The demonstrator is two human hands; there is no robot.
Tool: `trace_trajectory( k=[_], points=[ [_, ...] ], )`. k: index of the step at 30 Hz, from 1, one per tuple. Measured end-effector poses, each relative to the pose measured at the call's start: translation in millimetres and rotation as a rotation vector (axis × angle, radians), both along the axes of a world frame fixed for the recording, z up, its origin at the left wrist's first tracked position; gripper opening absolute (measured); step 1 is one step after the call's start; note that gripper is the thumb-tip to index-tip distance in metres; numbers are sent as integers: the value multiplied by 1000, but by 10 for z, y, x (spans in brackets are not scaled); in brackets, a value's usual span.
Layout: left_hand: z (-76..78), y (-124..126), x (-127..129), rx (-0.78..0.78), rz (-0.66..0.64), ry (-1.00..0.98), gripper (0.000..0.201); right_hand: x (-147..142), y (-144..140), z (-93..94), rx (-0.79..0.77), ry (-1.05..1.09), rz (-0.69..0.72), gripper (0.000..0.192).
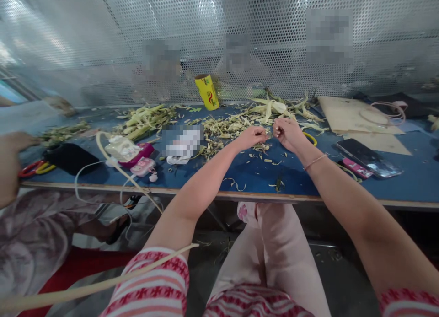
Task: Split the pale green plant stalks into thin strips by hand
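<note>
Knees (pixel 274 244) up close; left hand (pixel 252 137) and right hand (pixel 288 133) both curled, pinching tiny husk bits (pixel 262 147) over the blue table (pixel 254 175).

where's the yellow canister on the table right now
In the head view, the yellow canister stands tilted at the far edge of the blue table, against the perforated screen, left of centre, behind the husk scraps.

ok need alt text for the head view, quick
Seen from above, a person's left hand and right hand meet, pinched on a small strip over a blue table strewn with husk scraps. Phones lie right, a yellow roll stands behind, and another person's hand shows at far left.
</note>
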State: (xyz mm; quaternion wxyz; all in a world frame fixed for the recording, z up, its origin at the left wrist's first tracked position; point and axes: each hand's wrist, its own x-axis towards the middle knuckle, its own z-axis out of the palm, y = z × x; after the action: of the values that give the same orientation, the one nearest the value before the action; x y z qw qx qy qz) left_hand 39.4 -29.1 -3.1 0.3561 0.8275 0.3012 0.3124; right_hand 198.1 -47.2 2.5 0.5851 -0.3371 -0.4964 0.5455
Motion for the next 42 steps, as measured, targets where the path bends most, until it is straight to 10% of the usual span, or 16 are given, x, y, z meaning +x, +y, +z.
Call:
trace_trajectory(
  k=[21,33,42],
  points=[
    [56,-125,24,-80,-69,-62,38,160,78,68,-22,106,-113,31],
    [-2,-77,138,-657,77,-359,45,69,-58,100,84,-17,22,39],
    [53,-168,208,-810,142,-447,31,0,-120,39,258,-261,181,37]
  ],
)
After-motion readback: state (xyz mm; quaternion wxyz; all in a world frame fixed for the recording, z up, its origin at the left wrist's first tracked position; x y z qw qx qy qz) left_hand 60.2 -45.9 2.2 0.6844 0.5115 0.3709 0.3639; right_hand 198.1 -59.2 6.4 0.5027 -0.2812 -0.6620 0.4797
